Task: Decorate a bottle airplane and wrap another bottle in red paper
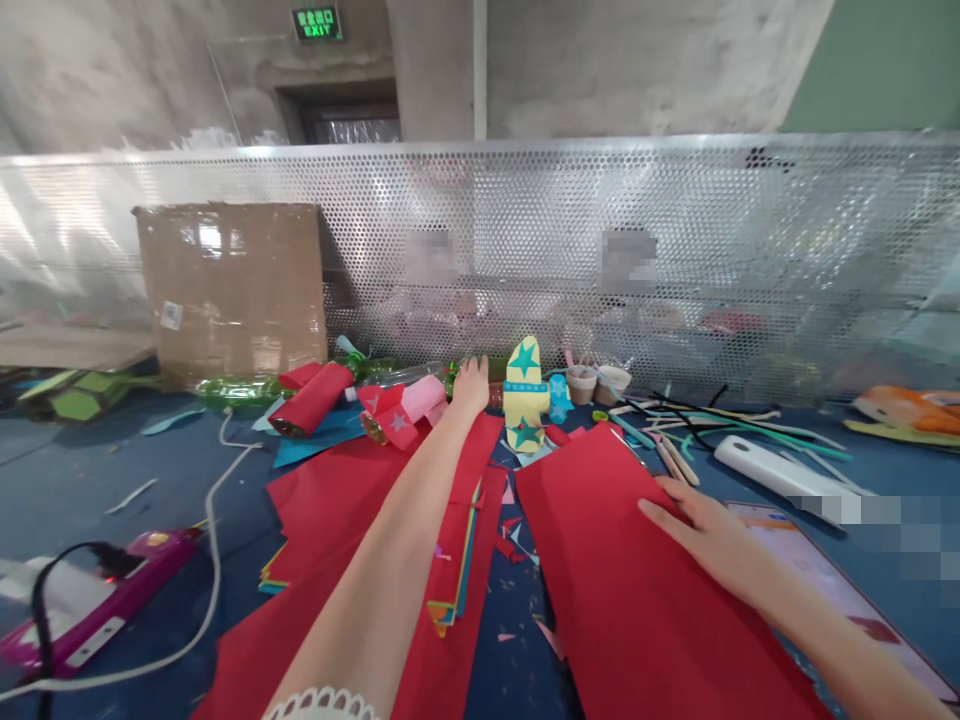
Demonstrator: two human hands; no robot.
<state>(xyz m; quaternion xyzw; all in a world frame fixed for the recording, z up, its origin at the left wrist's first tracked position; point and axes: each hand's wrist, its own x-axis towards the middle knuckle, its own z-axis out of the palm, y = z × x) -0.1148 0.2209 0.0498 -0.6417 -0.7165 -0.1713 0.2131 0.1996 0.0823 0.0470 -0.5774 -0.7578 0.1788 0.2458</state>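
Observation:
My left hand (471, 386) stretches to the back of the table, its fingers slightly apart over a clutter of green plastic bottles and a dark reddish item. Nothing shows clearly in it. My right hand (694, 520) grips the right edge of a large red paper sheet (592, 540), thumb on top. Under my left forearm lie more red sheets (330, 490) and a small stack of coloured paper (454, 560). A yellow paper cutout with teal stars (525, 395) stands just right of my left hand. Left of that hand are a pink-and-red paper-covered roll (405, 408) and a red roll (313, 400).
A purple power strip (105, 600) with a white cord is at the left. On the right lie a phone or tablet (832, 590), a white elongated device (780, 475) and thin coloured strips. Small cups (592, 383) and a cardboard sheet (232, 290) stand before the perforated metal screen (540, 200).

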